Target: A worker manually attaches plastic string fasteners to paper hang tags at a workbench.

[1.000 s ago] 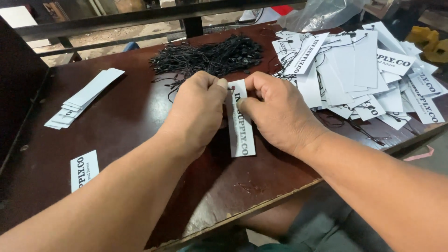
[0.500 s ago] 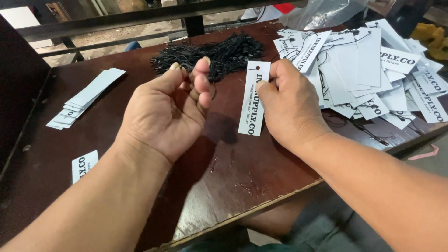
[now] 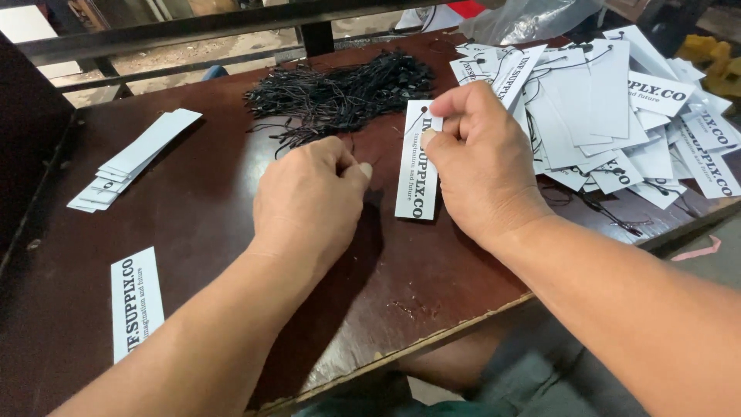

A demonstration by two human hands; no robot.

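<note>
My right hand (image 3: pixel 480 158) pinches the top of a white card tag (image 3: pixel 417 168) with black print and holds it upright over the dark brown table (image 3: pixel 201 224). A thin black string loop sits at the tag's punched hole. My left hand (image 3: pixel 307 202) is curled just left of the tag, thumb against forefinger, and seems to pinch a thin black string end. Behind both hands lies a heap of black strings (image 3: pixel 340 94).
A big loose pile of strung white tags (image 3: pixel 617 116) covers the table's right side. A fanned stack of blank white tags (image 3: pixel 135 158) lies at the left. One printed tag (image 3: pixel 136 301) lies alone near the front left. A metal rail (image 3: pixel 193 27) runs behind the table.
The tag has come up off the table and stands in my right hand. My left hand, open half a second ago, has closed and dropped lower beside the tag.
</note>
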